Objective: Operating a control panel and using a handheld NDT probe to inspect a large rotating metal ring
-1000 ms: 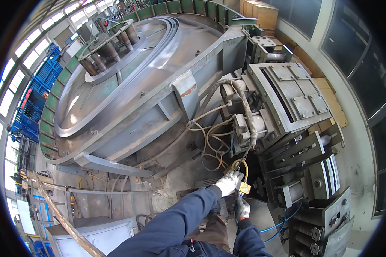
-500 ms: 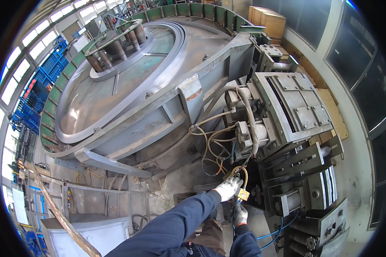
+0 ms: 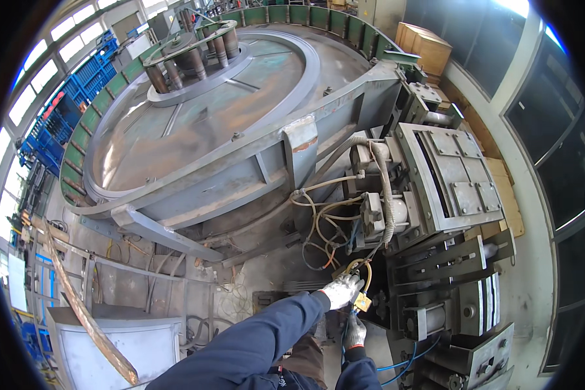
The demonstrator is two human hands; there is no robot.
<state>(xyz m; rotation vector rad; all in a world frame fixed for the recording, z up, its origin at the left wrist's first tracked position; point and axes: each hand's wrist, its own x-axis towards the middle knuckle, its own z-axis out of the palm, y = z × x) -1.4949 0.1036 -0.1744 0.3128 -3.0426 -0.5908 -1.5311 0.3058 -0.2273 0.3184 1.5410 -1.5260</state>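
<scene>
My left hand (image 3: 342,290), in a white work glove with grey soiling, has its fingers closed beside the lower end of a looped yellow hose (image 3: 369,276). What lies inside its grip is too small to make out. Just right of those fingers hangs a small yellow block (image 3: 363,301), to which the hose loop runs down. Directly below the block, my right hand (image 3: 355,331), also gloved, is closed around a thin blue hose. More of the blue hose (image 3: 406,368) curves off to the right of my right forearm.
A large round machine table (image 3: 195,140) with a grey rim wall fills the upper left. Right of my hands stands a metal machine unit (image 3: 458,172) with motors and a ribbed conduit (image 3: 387,195). Loose hoses hang ahead. A grey cabinet (image 3: 120,354) and wooden pole (image 3: 88,312) are lower left.
My view has turned slightly, so the machine sits differently in the picture. Both hands keep their places at the yellow block, with little visible movement.
</scene>
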